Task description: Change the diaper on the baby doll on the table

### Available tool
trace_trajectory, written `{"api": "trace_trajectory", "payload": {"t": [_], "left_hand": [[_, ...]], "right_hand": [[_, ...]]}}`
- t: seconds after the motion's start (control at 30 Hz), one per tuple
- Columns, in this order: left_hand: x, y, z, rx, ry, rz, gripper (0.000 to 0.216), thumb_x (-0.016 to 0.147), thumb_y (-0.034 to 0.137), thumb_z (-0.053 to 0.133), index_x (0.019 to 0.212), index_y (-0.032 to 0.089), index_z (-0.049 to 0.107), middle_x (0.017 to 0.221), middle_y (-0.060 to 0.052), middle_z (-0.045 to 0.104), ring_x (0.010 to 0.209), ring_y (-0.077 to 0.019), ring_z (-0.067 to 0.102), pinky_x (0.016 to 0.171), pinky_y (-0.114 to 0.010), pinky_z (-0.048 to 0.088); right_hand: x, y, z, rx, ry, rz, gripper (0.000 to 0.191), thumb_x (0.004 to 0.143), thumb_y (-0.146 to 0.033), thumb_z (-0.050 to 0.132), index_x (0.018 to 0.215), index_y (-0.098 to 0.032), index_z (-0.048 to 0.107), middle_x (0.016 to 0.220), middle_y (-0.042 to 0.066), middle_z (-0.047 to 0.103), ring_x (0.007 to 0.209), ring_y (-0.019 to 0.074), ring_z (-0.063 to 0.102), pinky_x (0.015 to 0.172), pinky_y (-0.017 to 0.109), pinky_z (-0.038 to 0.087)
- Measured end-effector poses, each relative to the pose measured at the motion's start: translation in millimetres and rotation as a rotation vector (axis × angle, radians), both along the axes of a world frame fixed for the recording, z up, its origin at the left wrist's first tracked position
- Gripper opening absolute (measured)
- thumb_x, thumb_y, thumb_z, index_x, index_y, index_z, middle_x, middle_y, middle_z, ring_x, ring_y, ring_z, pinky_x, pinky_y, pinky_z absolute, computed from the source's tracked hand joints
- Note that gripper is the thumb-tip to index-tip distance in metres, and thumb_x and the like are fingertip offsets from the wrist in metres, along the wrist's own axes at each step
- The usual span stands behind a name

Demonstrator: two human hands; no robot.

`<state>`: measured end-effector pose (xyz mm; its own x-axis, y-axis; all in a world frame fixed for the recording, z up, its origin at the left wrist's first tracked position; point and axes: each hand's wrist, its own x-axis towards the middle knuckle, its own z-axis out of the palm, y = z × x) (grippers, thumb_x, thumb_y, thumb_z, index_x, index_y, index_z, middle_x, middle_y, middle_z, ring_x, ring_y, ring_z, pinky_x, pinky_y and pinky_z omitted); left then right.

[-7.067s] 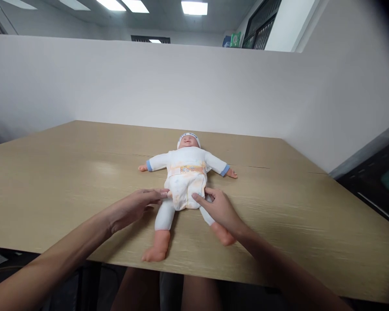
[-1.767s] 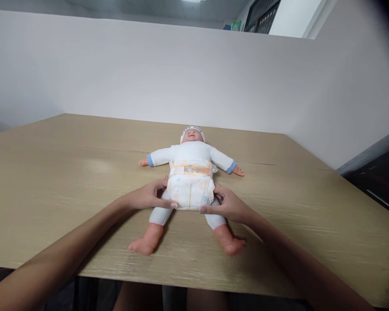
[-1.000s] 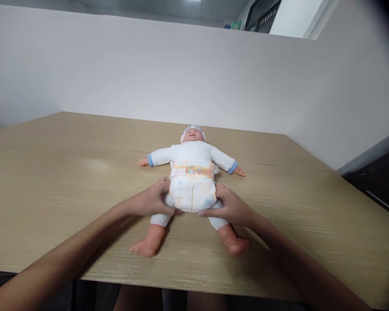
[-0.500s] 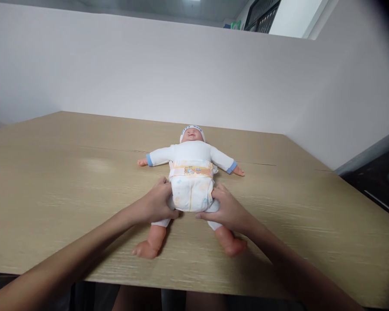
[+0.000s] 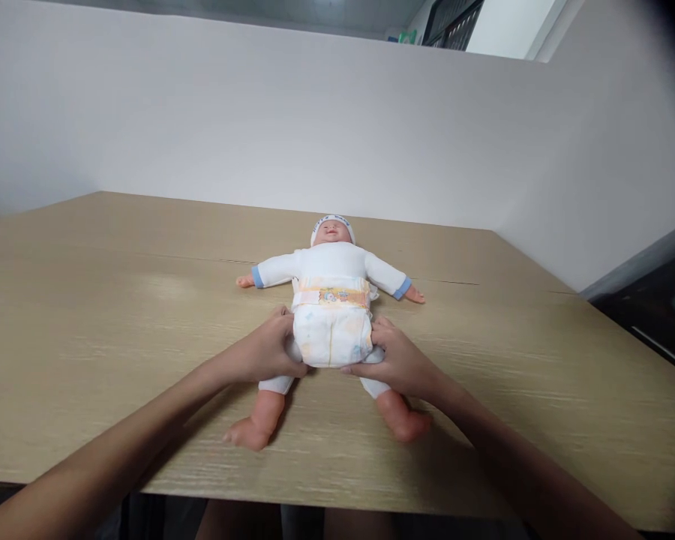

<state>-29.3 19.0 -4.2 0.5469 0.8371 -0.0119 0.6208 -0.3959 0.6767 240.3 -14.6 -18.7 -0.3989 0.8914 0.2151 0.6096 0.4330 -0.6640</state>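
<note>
A baby doll [image 5: 333, 259] lies on its back, head away from me, in a white outfit with blue cuffs and a white printed cap [image 5: 333, 220]. Around its hips is a white diaper [image 5: 331, 337] with an orange patterned waist strip [image 5: 343, 297] across the front. My left hand [image 5: 273, 346] is closed at the diaper's left leg edge, its thumb low beside the crotch. On the other side my right hand [image 5: 397, 356] pinches the right leg edge, thumb also pointing inward. Some fingertips are hidden behind the diaper and thighs.
The doll lies on a wooden table [image 5: 146, 337] with a thin seam across it. A pale partition wall [image 5: 292, 112] stands behind. A dark object [image 5: 652, 307] is beyond the table's right edge. My legs are below the near edge.
Both hands keep their grip at the diaper's leg edges and have spread slightly apart. The doll's lower legs have shifted slightly outward, and the view has tilted a little.
</note>
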Motion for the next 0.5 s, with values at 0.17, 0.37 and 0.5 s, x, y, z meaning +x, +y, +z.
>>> {"api": "trace_trajectory", "payload": {"t": [0.17, 0.37, 0.5], "left_hand": [[-12.8, 6.4, 2.6, -0.077, -0.072, -0.132, 0.042, 0.075, 0.034, 0.081, 0.114, 0.023, 0.073, 0.113, -0.006, 0.061, 0.114, -0.0298, 0.058, 0.103, -0.045, 0.051], [-27.2, 20.1, -5.5, -0.170, -0.216, -0.271, 0.041, 0.084, 0.044, 0.080, 0.121, 0.026, 0.075, 0.131, -0.009, 0.065, 0.128, -0.0321, 0.057, 0.114, -0.049, 0.046], [-25.4, 20.6, -5.4, -0.219, -0.300, -0.270, 0.040, 0.086, 0.040, 0.079, 0.123, 0.027, 0.075, 0.133, -0.008, 0.068, 0.131, -0.0326, 0.059, 0.109, -0.046, 0.051]], "right_hand": [[4.5, 0.4, -0.9, -0.012, 0.041, -0.005, 0.027, 0.070, -0.036, 0.096, 0.088, -0.022, 0.081, 0.101, 0.005, 0.069, 0.099, 0.0265, 0.061, 0.090, 0.039, 0.048], [11.3, -1.2, -4.1, -0.127, 0.075, -0.026, 0.038, 0.072, -0.049, 0.092, 0.096, -0.023, 0.080, 0.101, 0.005, 0.069, 0.093, 0.0263, 0.064, 0.086, 0.041, 0.052], [7.8, -0.1, -4.3, -0.339, 0.380, 0.067, 0.049, 0.075, -0.045, 0.091, 0.117, -0.024, 0.075, 0.118, 0.007, 0.073, 0.114, 0.0300, 0.067, 0.100, 0.044, 0.054]]}}
